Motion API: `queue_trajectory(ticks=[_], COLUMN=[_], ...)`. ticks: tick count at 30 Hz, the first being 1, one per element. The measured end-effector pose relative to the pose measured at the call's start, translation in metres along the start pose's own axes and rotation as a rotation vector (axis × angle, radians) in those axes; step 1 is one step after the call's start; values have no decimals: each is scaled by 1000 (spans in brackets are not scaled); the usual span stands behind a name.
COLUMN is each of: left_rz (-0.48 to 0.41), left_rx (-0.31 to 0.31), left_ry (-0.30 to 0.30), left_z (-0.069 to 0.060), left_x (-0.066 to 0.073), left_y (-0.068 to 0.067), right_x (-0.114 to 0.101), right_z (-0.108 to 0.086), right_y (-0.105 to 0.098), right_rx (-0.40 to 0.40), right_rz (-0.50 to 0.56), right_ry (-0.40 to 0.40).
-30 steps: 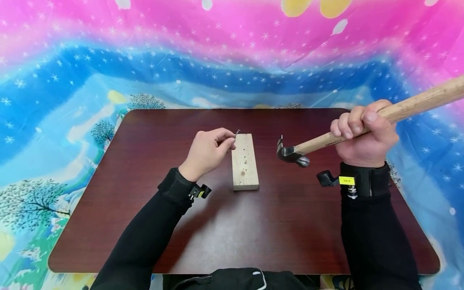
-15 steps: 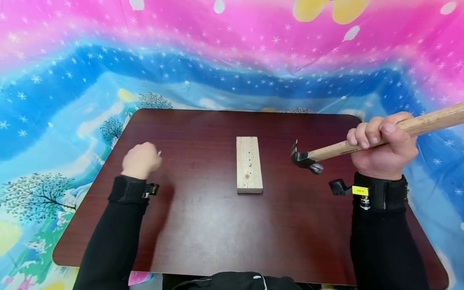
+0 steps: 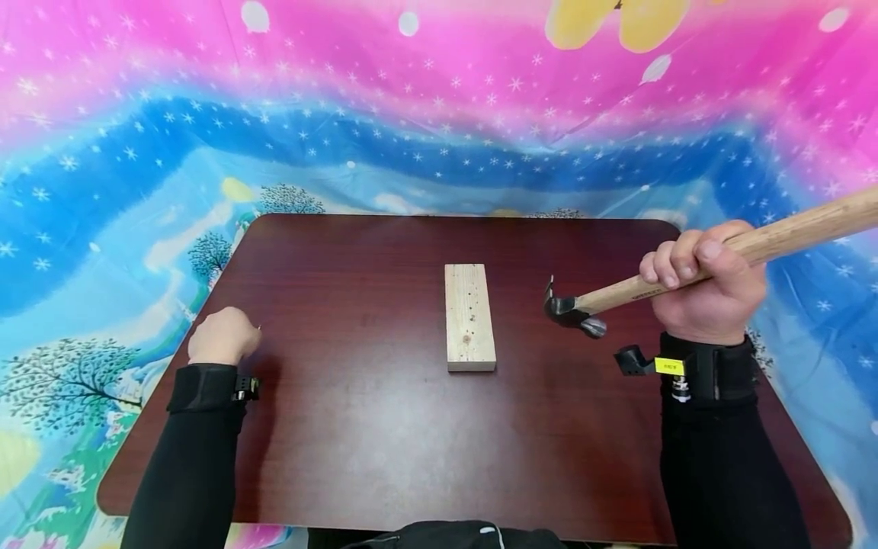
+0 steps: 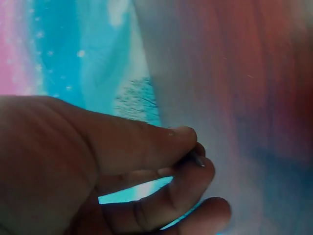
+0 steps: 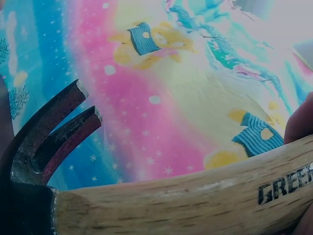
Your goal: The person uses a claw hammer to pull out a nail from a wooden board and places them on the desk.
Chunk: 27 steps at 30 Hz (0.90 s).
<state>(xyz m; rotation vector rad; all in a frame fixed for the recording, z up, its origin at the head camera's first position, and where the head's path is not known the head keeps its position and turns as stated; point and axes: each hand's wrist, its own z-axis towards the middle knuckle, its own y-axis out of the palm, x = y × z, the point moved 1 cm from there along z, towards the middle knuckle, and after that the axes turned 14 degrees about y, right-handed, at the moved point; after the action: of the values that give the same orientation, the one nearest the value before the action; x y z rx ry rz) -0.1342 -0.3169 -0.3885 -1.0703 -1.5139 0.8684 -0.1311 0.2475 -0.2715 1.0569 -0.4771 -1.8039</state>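
My right hand (image 3: 709, 282) grips the wooden handle of a claw hammer (image 3: 812, 227), held up over the right side of the table with its black head toward the middle. In the right wrist view the hammer's two claw prongs and part of its lettering show close up. Over the table's left edge, my left hand (image 3: 222, 335) pinches a small nail (image 4: 198, 160) between thumb and finger; only a bit of metal shows. Between the hands, a pale wooden block (image 3: 469, 316) lies flat with several dark spots along its top, touched by neither hand.
The dark red-brown table (image 3: 370, 427) has rounded corners and fills the space before me. A patterned pink and blue cloth (image 3: 384, 114) hangs behind it and along both sides.
My left hand has lifted away from the block's far end and moved left and toward me, with the nail. The right hand keeps the hammer in nearly the same place.
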Motion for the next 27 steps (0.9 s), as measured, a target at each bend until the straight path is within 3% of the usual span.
queue_trajectory(ticks=[9,23,27], left_rz=[-7,20,45], left_rx=[2,38,50], left_ry=[-37,-55,-84], left_z=[15,15,15], left_x=[-8,-9,-4], left_y=[16,18,18], right_x=[0,4,6], right_z=[-2,-5,-5], right_y=[-1,-5,-6], right_rx=[-22,-6,-1], right_rz=[-20,-30,-33], right_ry=[3,-5,-1])
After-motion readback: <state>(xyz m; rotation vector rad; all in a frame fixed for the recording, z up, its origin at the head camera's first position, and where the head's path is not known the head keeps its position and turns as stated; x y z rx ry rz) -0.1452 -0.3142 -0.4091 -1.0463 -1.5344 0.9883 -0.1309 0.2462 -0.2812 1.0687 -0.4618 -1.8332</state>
